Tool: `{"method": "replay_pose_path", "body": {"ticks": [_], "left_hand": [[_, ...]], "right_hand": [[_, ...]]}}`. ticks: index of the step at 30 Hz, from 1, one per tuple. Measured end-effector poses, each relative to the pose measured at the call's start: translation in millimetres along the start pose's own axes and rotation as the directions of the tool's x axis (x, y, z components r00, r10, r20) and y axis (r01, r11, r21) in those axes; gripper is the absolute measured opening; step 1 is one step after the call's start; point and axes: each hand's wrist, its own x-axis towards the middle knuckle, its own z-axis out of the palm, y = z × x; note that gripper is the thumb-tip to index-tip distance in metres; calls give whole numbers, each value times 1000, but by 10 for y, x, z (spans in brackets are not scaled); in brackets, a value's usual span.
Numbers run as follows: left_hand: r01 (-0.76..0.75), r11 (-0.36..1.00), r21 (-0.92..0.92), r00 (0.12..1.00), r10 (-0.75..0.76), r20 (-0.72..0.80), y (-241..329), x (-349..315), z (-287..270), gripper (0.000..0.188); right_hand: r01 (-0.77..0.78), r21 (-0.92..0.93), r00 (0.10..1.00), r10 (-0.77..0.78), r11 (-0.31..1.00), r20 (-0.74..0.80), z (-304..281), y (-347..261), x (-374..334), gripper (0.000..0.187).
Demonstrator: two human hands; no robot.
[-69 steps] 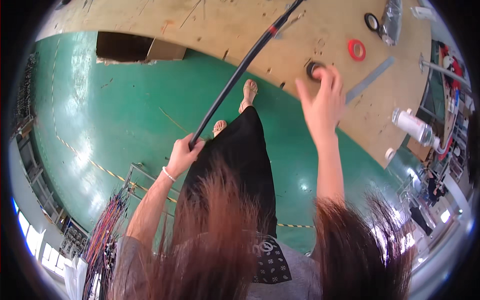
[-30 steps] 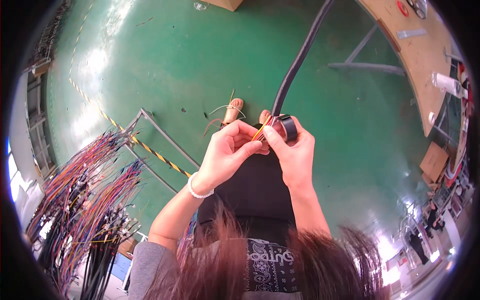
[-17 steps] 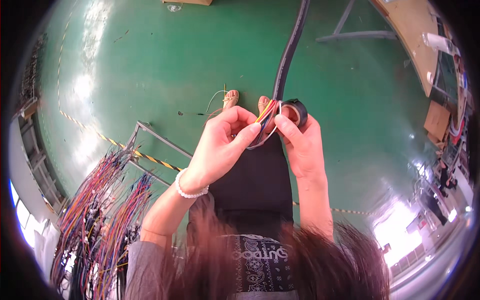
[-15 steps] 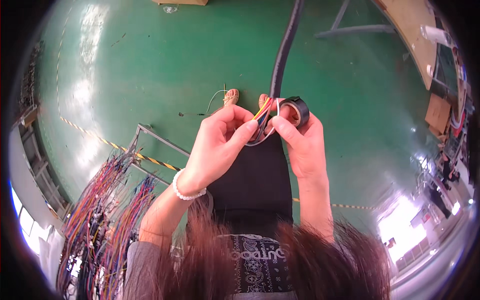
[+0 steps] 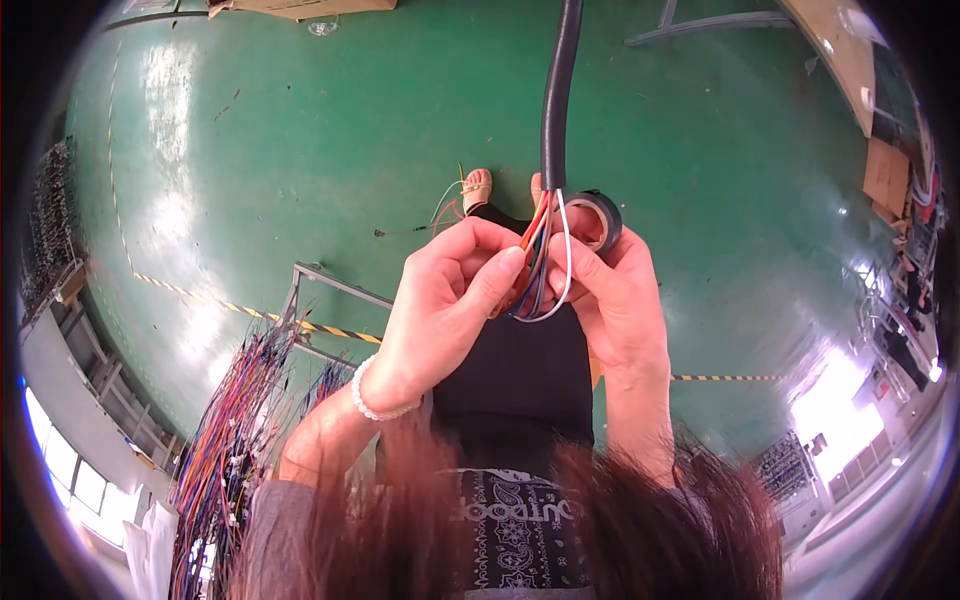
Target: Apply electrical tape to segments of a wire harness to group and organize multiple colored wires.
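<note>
A thick black cable sleeve (image 5: 560, 100) comes down from the top of the view, and a bundle of thin coloured wires (image 5: 540, 235) fans out of its lower end. Orange, red, brown, blue and white strands show. My left hand (image 5: 455, 290) is closed, thumb and fingers pinching the bundle on its left side. My right hand (image 5: 610, 290) is closed too, its thumb and fingers at the right of the wires, by the looped white wire (image 5: 568, 260). A roll of black tape (image 5: 598, 215) rests in the right hand, behind the thumb. The fingertips' exact hold is partly hidden.
Bunches of coloured wires (image 5: 235, 420) hang from a grey metal frame (image 5: 345, 285) at my left. Yellow-black striped tape (image 5: 220, 295) runs across the green floor (image 5: 300, 150). Loose wire offcuts (image 5: 405, 231) lie near my feet. Cardboard (image 5: 885, 175) stands at the far right.
The wires hang longer and more spread below the sleeve, and the white wire's loop has dropped lower. The sleeve now hangs more upright. Both hands keep their grip.
</note>
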Motion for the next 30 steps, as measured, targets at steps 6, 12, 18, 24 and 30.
{"method": "replay_pose_path", "body": {"ticks": [6, 12, 18, 24, 30], "left_hand": [[-58, 991, 117, 996, 66, -67, -18, 18, 24, 9], [-144, 958, 250, 982, 169, -85, -77, 151, -40, 8], [-261, 905, 336, 959, 284, -21, -130, 216, -7, 17], [-199, 937, 288, 965, 238, -108, -115, 329, 17, 24], [-270, 874, 404, 941, 329, -82, -112, 359, 23, 13]], "right_hand": [[15, -86, 999, -19, 996, -51, 87, -37, 47, 20], [145, -288, 984, -168, 946, -57, 119, -79, 185, 16], [165, -427, 979, -200, 889, -37, 155, -142, 210, 12], [247, -765, 912, -409, 594, -23, 182, -153, 216, 9], [207, -616, 958, -286, 760, -30, 136, -226, 288, 10]]}}
